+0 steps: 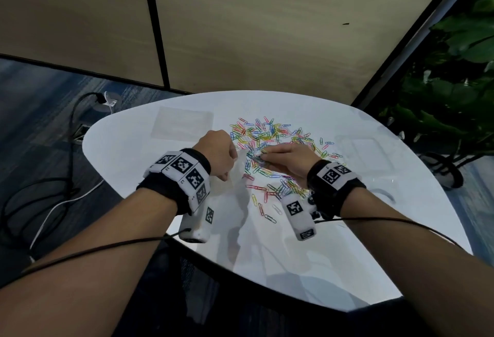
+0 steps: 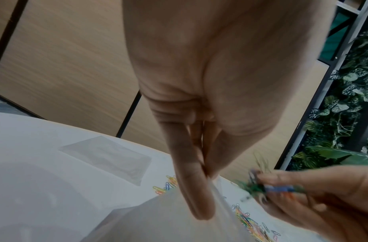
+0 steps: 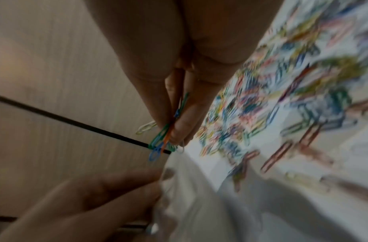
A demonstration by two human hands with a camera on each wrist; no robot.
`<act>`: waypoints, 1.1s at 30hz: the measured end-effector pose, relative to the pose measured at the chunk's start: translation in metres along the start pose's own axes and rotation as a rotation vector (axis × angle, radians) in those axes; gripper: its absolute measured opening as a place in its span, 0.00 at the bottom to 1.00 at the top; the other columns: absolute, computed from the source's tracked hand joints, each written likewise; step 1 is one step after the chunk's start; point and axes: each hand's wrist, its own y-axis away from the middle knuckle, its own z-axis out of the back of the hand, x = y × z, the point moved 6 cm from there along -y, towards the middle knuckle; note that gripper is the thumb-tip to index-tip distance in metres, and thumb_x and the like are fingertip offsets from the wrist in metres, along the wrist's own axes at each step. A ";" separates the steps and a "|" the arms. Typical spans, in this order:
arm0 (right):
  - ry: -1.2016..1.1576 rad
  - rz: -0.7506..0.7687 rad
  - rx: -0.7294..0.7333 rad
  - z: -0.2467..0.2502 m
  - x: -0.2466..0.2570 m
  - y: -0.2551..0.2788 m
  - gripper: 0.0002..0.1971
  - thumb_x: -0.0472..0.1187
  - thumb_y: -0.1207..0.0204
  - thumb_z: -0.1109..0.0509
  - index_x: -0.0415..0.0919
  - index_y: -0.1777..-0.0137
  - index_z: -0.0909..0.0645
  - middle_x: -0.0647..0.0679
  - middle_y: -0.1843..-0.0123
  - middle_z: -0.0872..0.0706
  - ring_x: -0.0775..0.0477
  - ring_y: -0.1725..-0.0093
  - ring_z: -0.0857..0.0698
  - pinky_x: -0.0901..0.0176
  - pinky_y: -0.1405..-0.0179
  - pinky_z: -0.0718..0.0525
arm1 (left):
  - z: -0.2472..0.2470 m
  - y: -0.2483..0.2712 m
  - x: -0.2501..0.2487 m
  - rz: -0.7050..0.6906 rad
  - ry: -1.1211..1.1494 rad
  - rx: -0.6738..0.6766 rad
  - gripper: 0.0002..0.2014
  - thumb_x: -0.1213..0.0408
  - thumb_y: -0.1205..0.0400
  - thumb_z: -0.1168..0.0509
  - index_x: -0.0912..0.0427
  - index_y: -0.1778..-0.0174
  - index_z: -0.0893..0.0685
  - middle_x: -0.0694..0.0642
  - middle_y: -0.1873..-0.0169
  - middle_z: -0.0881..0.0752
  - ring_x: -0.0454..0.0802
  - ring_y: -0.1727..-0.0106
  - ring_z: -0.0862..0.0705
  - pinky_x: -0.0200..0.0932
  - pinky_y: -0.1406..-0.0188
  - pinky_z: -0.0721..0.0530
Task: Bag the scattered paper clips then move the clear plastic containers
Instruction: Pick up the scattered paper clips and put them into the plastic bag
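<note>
beige wall panels (image 1: 254,29), blue carpet (image 1: 40,101)

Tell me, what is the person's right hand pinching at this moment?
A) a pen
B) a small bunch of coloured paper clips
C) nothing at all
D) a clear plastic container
B: in the right wrist view the right hand has a pinching grip on a few green, blue and orange paper clips, just above the clear bag that the left hand holds up.

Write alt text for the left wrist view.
The left hand pinches the rim of a clear plastic bag while the right hand brings a pinch of colored paper clips toward it, above a white table.
</note>
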 end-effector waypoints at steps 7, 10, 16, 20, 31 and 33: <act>0.165 -0.016 -0.001 -0.040 -0.012 0.006 0.03 0.24 0.28 0.26 0.24 0.55 0.13 0.37 0.63 0.13 0.48 0.68 0.12 0.63 0.59 0.09 | -0.002 -0.001 -0.006 -0.045 0.074 -0.044 0.09 0.75 0.17 0.36 0.67 0.49 0.10 0.67 0.66 0.07 0.58 0.65 0.06 0.53 0.53 0.06; 0.210 -0.033 0.004 -0.053 -0.016 0.001 0.06 0.20 0.27 0.31 0.26 0.56 0.13 0.33 0.58 0.13 0.42 0.62 0.12 0.54 0.50 0.10 | -0.002 0.000 -0.004 -0.062 0.108 -0.023 0.08 0.75 0.18 0.33 0.68 0.53 0.08 0.68 0.64 0.07 0.59 0.64 0.06 0.52 0.53 0.06; 0.723 0.114 -0.053 -0.057 -0.008 -0.004 0.10 0.28 0.32 0.31 0.42 0.67 0.13 0.45 0.71 0.15 0.46 0.71 0.18 0.62 0.67 0.13 | -0.001 0.002 -0.007 -0.080 0.114 -0.042 0.09 0.74 0.17 0.33 0.68 0.52 0.07 0.65 0.63 0.07 0.59 0.64 0.06 0.51 0.52 0.06; 0.978 0.193 0.127 -0.072 -0.001 0.000 0.11 0.32 0.24 0.34 0.41 0.52 0.10 0.51 0.66 0.15 0.58 0.72 0.23 0.71 0.75 0.28 | 0.008 0.002 -0.004 -0.059 0.037 -0.107 0.11 0.77 0.20 0.35 0.65 0.56 0.06 0.62 0.68 0.08 0.54 0.67 0.06 0.51 0.50 0.06; 1.468 0.333 0.323 -0.041 -0.055 0.000 0.21 0.47 0.16 0.38 0.47 0.23 0.26 0.47 0.21 0.26 0.47 0.28 0.22 0.52 0.24 0.29 | 0.026 0.002 0.017 0.035 0.012 -0.187 0.11 0.78 0.20 0.33 0.66 0.47 0.08 0.64 0.61 0.07 0.57 0.63 0.06 0.54 0.52 0.06; 1.639 0.351 0.499 -0.035 -0.100 0.012 0.29 0.53 0.16 0.42 0.47 0.17 0.40 0.44 0.14 0.45 0.41 0.17 0.37 0.44 0.18 0.36 | 0.026 0.003 0.016 0.033 0.006 -0.182 0.11 0.79 0.20 0.33 0.66 0.47 0.08 0.64 0.61 0.07 0.58 0.62 0.06 0.54 0.51 0.06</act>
